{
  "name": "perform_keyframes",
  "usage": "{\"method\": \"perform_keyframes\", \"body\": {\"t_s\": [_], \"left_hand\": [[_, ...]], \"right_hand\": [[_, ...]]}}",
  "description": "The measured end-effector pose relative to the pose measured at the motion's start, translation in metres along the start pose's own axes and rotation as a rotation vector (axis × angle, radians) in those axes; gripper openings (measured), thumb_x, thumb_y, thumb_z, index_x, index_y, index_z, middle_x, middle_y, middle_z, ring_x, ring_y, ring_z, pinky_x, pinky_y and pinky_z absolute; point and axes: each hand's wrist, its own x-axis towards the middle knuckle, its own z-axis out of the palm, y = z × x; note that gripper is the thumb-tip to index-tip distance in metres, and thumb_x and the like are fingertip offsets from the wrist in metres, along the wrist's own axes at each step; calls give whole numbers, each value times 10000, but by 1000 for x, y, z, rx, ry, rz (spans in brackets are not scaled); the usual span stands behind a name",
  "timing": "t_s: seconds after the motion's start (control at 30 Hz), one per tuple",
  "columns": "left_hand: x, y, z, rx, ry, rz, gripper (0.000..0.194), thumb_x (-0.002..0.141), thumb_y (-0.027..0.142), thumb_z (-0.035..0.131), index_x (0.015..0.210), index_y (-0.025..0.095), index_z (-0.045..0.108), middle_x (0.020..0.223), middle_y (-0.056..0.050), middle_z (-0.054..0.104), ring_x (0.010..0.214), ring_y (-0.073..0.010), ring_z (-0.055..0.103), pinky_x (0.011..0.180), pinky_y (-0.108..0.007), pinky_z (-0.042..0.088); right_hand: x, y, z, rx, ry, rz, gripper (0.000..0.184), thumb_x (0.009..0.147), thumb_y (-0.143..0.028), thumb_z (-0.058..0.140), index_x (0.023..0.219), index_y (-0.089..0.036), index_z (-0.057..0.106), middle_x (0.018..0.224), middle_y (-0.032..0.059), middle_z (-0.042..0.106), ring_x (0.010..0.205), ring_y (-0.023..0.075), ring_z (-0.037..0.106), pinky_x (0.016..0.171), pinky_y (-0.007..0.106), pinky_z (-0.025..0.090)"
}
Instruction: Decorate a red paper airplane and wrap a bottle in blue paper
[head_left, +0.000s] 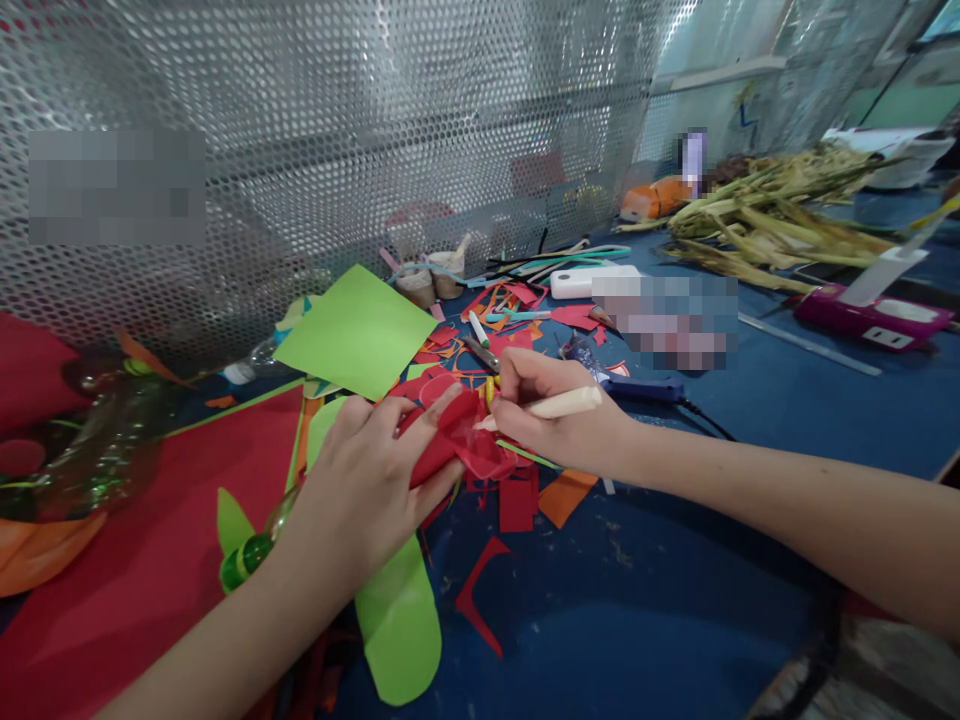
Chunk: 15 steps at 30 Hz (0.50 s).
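Observation:
My left hand [375, 465] is closed around a red craft piece [435, 450], with fingers along its top and thumb below. A clear, rounded plastic-like edge shows on this piece, partly hidden by the fingers. My right hand [559, 410] grips a white marker [574, 402] like a pen, its tip touching or very near the red piece. Under my left forearm lies a bottle with a green cap [247, 563], mostly covered. A long light-green foam strip [401, 630] extends below my left hand.
Red and orange scraps [517, 503] litter the blue table [637, 620]. A light-green square sheet [356, 330] and large red sheet [150, 560] lie left. A blue-handled tool with a cord [649, 388], a purple power strip [874, 318] and dried husks [780, 215] are right. Perforated metal [337, 130] stands behind.

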Motion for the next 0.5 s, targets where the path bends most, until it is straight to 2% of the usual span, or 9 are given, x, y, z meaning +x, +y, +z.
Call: {"method": "perform_keyframes", "body": {"t_s": [0.37,0.5], "left_hand": [[1,-2,-2,-44,-39,-43,451,975,459,527,1368,258,624,1069,-159,671,881,-342,544,814,-525,530],[1,-2,-2,-41,-42,-47,472,975,476,520,1370,241,627,1060,-159,671,877,-342,548,823,-526,526]], "right_hand": [[0,1,0,-55,-20,34,198,750,-195,555,672,-254,383,566,-101,412,492,72,323,458,233,261],[0,2,0,-63,-22,31,193,739,-198,544,669,-255,373,569,-101,397,497,75,312,467,237,255]]}}
